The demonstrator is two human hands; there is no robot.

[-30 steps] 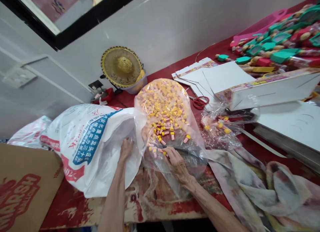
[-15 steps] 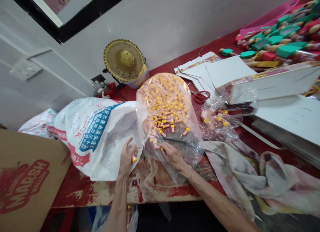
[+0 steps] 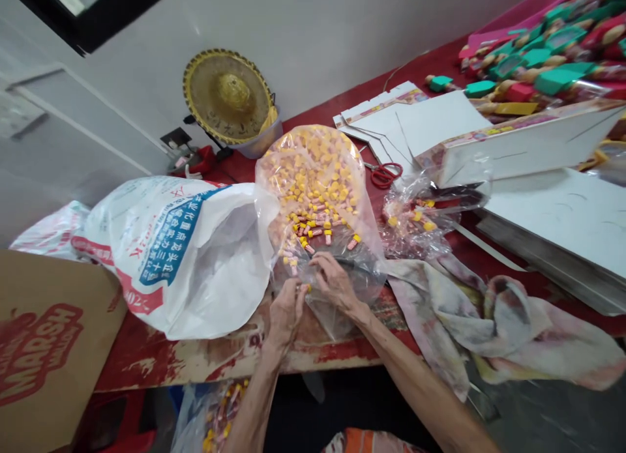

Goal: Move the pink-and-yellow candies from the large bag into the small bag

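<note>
Clear plastic bag [image 3: 317, 199] under both hands [image 3: 313, 290], white sack [image 3: 195, 257] beside, scissors [image 3: 384, 175] behind

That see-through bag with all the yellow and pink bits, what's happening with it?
A person is working at the open mouth of the clear bag, which lies on the red table full of small yellow and pink pieces. The left hand and right hand meet at its near edge, fingers pinching there. A big white sack lies open beside it, and a crumpled cloth on the other side.
</note>
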